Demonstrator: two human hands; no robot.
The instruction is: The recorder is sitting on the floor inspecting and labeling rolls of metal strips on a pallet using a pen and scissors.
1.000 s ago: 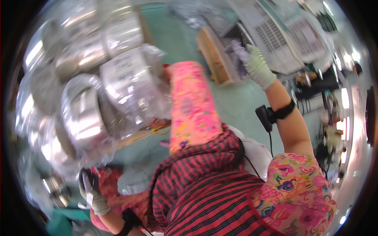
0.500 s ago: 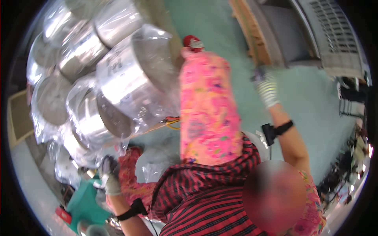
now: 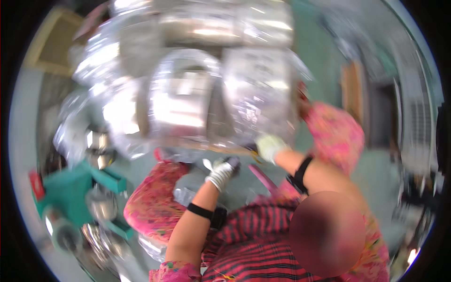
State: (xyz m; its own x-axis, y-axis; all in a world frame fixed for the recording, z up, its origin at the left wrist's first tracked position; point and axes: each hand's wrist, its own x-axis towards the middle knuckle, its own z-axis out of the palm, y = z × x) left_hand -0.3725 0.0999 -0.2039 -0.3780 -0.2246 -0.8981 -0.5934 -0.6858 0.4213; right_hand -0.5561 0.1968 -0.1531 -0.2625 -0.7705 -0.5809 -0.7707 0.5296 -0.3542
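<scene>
My left hand (image 3: 221, 173), in a striped white glove with dark fingertips, hovers in front of the stacked metal rolls, over the floor between my knees. Its fingers are smeared by motion. My right hand (image 3: 271, 147), in a pale glove, reaches to the lower front edge of a large plastic-wrapped metal roll (image 3: 258, 84). A small dark and yellow item (image 3: 254, 151) shows beside its fingertips. Blur hides the fingers, so I cannot tell whether it holds that item. Left of this roll stands another wrapped shiny roll (image 3: 181, 101).
More wrapped rolls (image 3: 199, 26) are crowded behind. At the left are a teal machine or bin (image 3: 70, 192) with a red part (image 3: 36, 184) and several shiny metal pieces (image 3: 101, 202). A wooden board (image 3: 352, 91) and a grey crate-like thing (image 3: 413, 94) stand at the right.
My view has turned, so the rolls now lie ahead instead of at the left. Both hands have come in from the sides, close together at the front of the rolls.
</scene>
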